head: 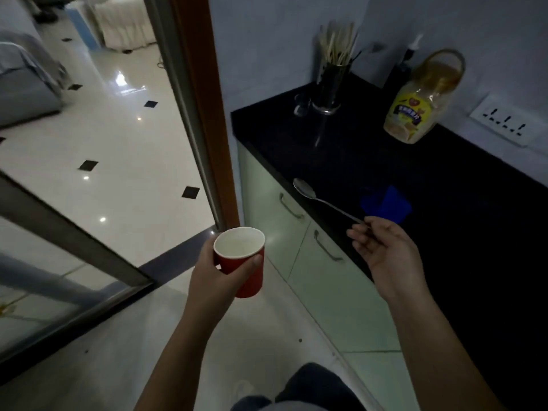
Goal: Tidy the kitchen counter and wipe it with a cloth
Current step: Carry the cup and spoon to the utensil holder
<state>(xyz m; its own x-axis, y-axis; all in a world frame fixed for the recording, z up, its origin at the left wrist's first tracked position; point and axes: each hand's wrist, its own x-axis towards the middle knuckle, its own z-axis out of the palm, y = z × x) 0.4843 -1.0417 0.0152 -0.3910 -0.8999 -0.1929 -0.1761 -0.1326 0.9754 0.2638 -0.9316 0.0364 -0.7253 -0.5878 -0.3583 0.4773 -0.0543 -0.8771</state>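
left hand: the left hand (221,274) is curled round a red paper cup (246,271), thumb on one side and fingers on the other; the grip is closed on the cup wall.
red paper cup: upright and off the counter, out over the floor in front of the cabinet doors (272,209); the white inside looks empty. judged to be held level and clear of the worktop as clutter on its way out.
right hand: the right hand (382,247) is half open, palm turned up and fingers loosely bent, with the fingertips pinching the end of a spoon's handle; which fingers do the pinching is too blurred to tell.
spoon: the metal spoon (314,195) lies nearly flat, its bowl over the front edge of the black counter (341,149); contact with the surface cannot be confirmed. the end-of-handle hold suits lifting it away.
cloth: a blue cloth (385,203) lies crumpled on the counter just beyond the right hand, untouched.
far end of counter: a chopstick holder (329,84), a small glass (301,103) beside it and a plastic jar with a yellow label (415,114) stand near the wall.
stage, as judged: tidying is under way; wiping has not begun.
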